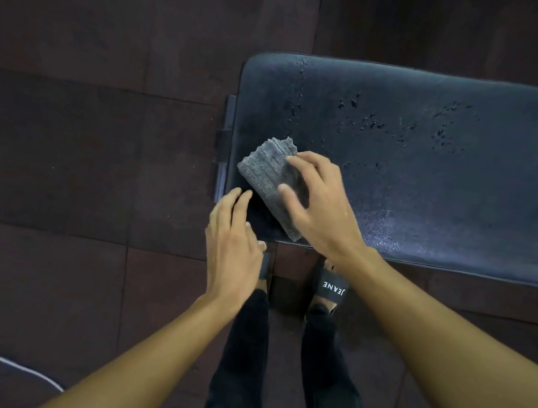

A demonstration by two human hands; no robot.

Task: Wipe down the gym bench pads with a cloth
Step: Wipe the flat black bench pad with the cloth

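Right grip (316,200), released flat, is pressing grey cloth (265,172) at bench pad (434,199) 9 o'clock end; left grip (235,233) is resting released on the corner. Droplets (372,121) toward 3 o'clock are remaining: likely early.

The bench pad (435,192) is covered in grained, faintly glossy vinyl, beaded wet; the cloth (269,176) is ribbed, matt, seemingly microfibre.

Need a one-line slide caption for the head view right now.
Right hand presses a folded grey cloth on the wet bench pad; left hand touches its near corner.
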